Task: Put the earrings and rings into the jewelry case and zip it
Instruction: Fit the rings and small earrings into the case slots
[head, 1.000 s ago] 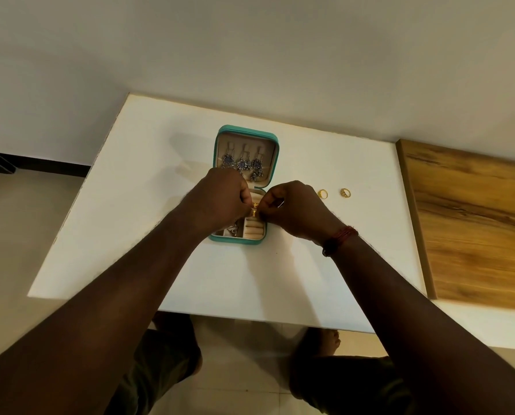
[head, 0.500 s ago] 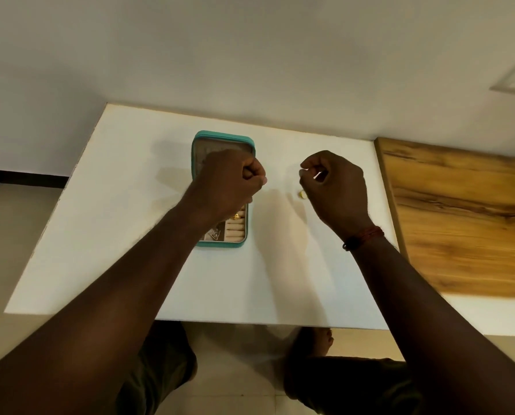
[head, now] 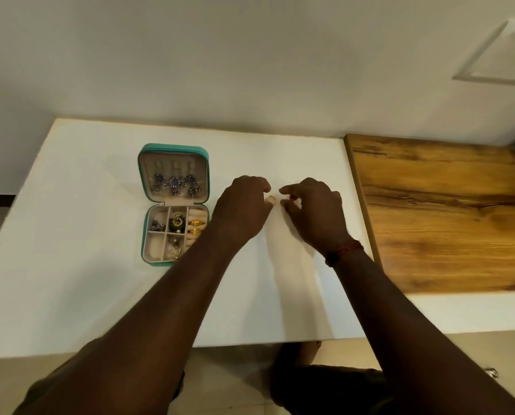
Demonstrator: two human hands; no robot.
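The teal jewelry case (head: 145,229) lies open on the white table's left half. Its upright lid (head: 174,151) holds blue earrings (head: 174,183). The lower tray holds earrings in small compartments and two gold rings in the ring rolls (head: 195,226). To the right of the case, my left hand (head: 241,206) pinches a gold ring (head: 270,200) at its fingertips, just above the table. My right hand (head: 314,211) hovers close beside it, thumb and forefinger curled toward the same spot. Whether it holds a second ring is hidden.
The white table (head: 100,295) meets a wooden board (head: 445,217) on the right. A plain wall rises right behind the table. My knees and the tiled floor show under the near table edge.
Both hands left the case and moved right to where the loose rings lay. The case's tray is now uncovered. The camera view shifted right as well.
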